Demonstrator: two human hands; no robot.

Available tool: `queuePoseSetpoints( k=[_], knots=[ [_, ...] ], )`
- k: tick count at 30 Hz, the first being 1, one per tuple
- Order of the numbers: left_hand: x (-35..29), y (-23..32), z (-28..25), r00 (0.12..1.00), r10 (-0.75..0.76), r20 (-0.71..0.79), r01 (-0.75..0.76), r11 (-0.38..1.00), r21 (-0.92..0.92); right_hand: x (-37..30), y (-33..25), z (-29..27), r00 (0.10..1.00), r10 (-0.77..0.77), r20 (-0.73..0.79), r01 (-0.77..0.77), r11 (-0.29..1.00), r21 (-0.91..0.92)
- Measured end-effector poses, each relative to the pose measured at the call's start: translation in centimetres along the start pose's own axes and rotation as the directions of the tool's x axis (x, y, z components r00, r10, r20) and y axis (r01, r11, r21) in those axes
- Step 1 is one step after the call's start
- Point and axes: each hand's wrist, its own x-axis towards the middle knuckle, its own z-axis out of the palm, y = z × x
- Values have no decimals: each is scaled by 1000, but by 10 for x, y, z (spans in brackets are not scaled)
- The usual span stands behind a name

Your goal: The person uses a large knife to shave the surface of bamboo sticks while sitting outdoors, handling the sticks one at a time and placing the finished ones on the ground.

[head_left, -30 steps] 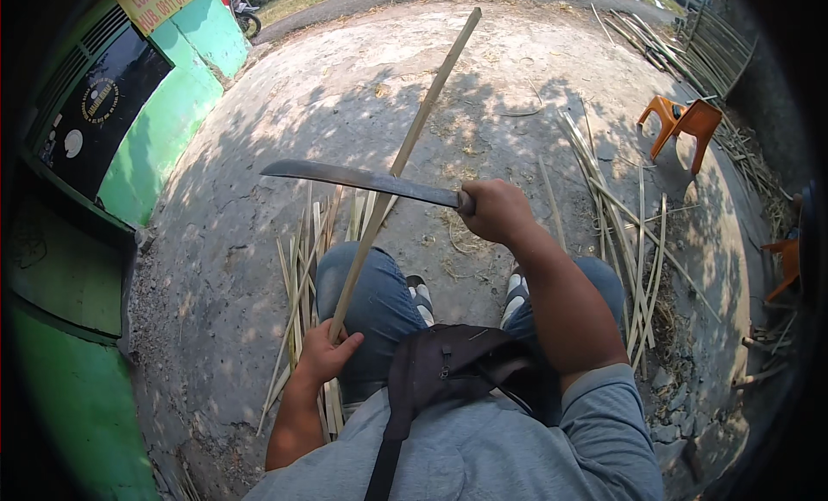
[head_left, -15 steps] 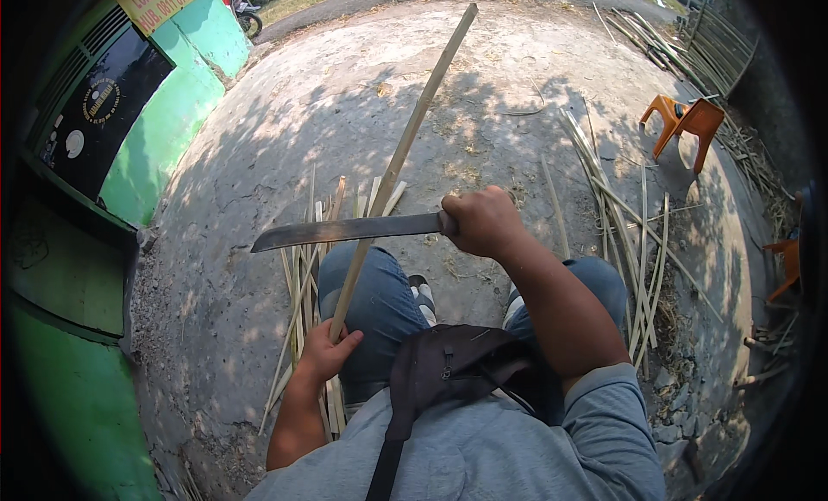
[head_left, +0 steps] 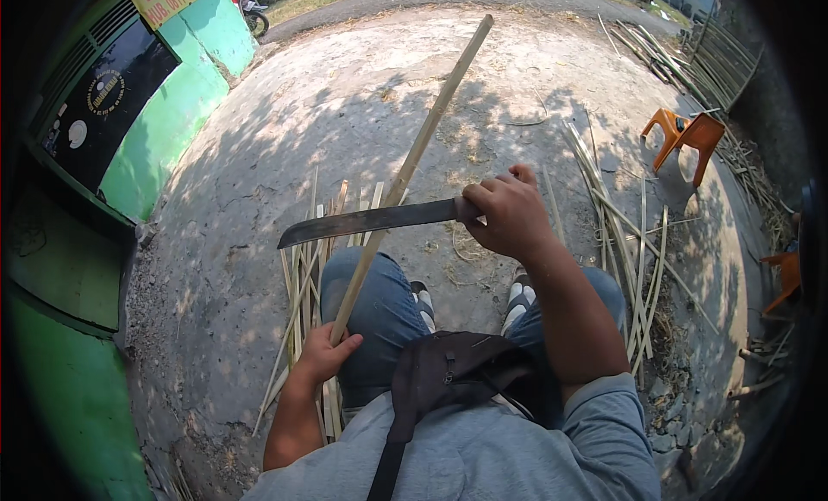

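Observation:
My left hand (head_left: 325,354) grips the lower end of a long bamboo strip (head_left: 423,139), beside my left knee. The strip slants up and away to the right. In my right hand (head_left: 511,213) is the handle of a machete (head_left: 366,222), held out in front of my knees. Its long dark blade points left and crosses over the strip at about mid-length; I cannot tell whether the two touch. Under and beside my left leg lies a pile of split bamboo strips (head_left: 299,290).
More bamboo strips (head_left: 643,277) lie on the concrete to my right. Further off are an orange plastic chair (head_left: 686,141) and a stack of bamboo (head_left: 660,59). A green wall (head_left: 181,126) runs along the left. A dark bag (head_left: 448,380) rests on my lap.
My right hand has moved slightly to the right with the machete, and its grip has shifted. The strip's far end has tipped a little to the right and lower.

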Motion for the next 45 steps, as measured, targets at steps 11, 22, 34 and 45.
queuePoseSetpoints(
  k=[11,22,34,45],
  knots=[
    [3,-2,-2,998,-51,35,55,991,-119,-5,-2,21,999,20,45,-26,992,122],
    [1,-5,-1,1000,11,20,-10,998,-57,6,8,36,985,35,-171,-13,992,127],
    [3,-7,-1,999,-38,18,39,997,-63,4,-5,37,997,-73,-26,76,981,180],
    [3,-2,-1,999,-24,36,26,997,-73,4,20,42,985,108,-132,-88,984,155]
  ],
)
